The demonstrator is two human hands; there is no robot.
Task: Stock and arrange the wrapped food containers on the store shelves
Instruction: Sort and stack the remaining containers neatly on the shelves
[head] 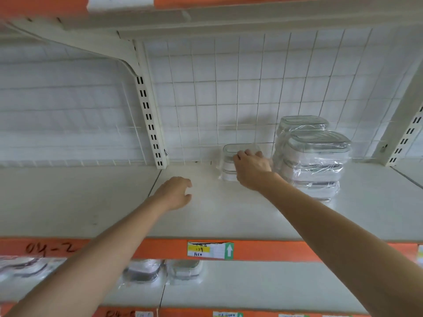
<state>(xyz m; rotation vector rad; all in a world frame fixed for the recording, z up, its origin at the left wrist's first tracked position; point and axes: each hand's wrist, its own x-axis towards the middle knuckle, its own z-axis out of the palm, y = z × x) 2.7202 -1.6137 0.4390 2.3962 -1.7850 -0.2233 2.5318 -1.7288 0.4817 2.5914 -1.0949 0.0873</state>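
Two stacks of wrapped containers already stand at the shelf's right rear, the right hand grasps a third pack beside them, the left hand hovers released, and most of the shelf looks unstocked

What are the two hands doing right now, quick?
Left hand: open, fingers loosely curled above the shelf, holding nothing.
Right hand: gripping the top of the small wrapped container stack.

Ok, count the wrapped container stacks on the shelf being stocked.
3: a short stack under the right hand, a tall stack beside it, and another tall stack behind that. More may be hidden behind them.
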